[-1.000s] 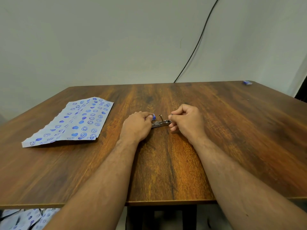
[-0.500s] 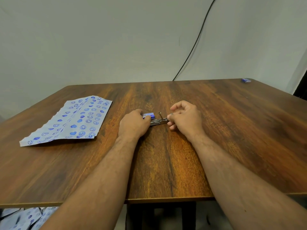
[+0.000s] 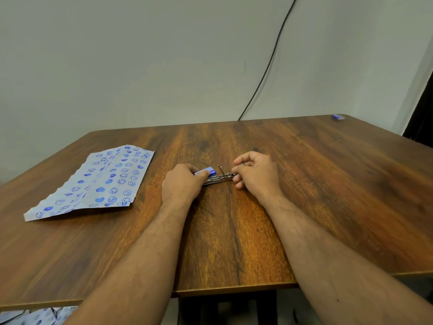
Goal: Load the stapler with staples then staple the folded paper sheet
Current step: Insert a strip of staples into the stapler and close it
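A small metal stapler (image 3: 219,178) with a blue top lies opened flat in the middle of the wooden table (image 3: 234,231). My left hand (image 3: 181,184) grips its blue left end against the tabletop. My right hand (image 3: 255,174) pinches the stapler's right metal end with thumb and fingertips; whether staples are between those fingers I cannot tell. A thin metal pusher rod sticks up from the stapler between my hands. The folded paper sheet (image 3: 93,184), white with blue hearts and smileys, lies flat to the left, apart from both hands.
A small blue box (image 3: 338,117) sits at the table's far right corner. A black cable (image 3: 269,62) runs down the wall behind the table. More patterned paper (image 3: 30,316) lies on the floor at the lower left.
The blue top of the stapler now shows more beyond my left fingers. Both hands stay on the stapler in nearly the same spot; the view has shifted slightly.
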`<state>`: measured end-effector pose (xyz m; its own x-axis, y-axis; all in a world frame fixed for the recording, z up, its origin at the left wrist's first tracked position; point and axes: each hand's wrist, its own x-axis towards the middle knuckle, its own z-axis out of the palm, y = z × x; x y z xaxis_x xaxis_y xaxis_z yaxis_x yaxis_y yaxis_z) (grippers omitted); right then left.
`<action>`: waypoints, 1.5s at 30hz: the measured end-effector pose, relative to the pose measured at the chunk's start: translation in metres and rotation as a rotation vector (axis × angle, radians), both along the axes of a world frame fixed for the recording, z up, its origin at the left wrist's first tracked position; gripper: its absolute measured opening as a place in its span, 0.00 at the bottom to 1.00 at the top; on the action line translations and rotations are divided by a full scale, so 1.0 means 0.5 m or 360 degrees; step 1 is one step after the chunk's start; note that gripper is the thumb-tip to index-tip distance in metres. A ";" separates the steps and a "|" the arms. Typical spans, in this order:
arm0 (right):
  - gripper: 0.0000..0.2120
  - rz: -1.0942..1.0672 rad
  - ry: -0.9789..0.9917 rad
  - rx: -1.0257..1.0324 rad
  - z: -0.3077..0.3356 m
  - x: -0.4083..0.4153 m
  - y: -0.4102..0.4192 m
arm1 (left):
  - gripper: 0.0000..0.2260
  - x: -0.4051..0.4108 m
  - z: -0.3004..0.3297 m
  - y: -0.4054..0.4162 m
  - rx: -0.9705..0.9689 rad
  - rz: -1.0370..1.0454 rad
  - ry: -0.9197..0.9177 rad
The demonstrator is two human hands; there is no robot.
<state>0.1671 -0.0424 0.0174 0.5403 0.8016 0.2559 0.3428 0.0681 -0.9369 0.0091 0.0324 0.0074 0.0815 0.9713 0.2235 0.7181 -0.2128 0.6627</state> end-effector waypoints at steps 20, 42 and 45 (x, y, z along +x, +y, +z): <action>0.16 -0.0151 0.0048 0.0082 0.003 0.009 0.003 | 0.11 0.000 0.053 -0.064 -0.0360 -0.0599 -0.1656; 0.21 0.0290 0.0061 0.0066 -0.008 0.011 0.004 | 0.11 -0.007 0.048 -0.072 -0.0742 -0.0674 -0.1569; 0.18 0.0262 0.0054 0.0054 -0.008 0.007 0.005 | 0.13 -0.008 0.047 -0.070 -0.0667 -0.0579 -0.1480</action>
<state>0.1708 -0.0401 0.0136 0.4109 0.8712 0.2685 0.2928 0.1527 -0.9439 0.0049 -0.0023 0.0310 0.3502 0.9367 0.0027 -0.1641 0.0585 0.9847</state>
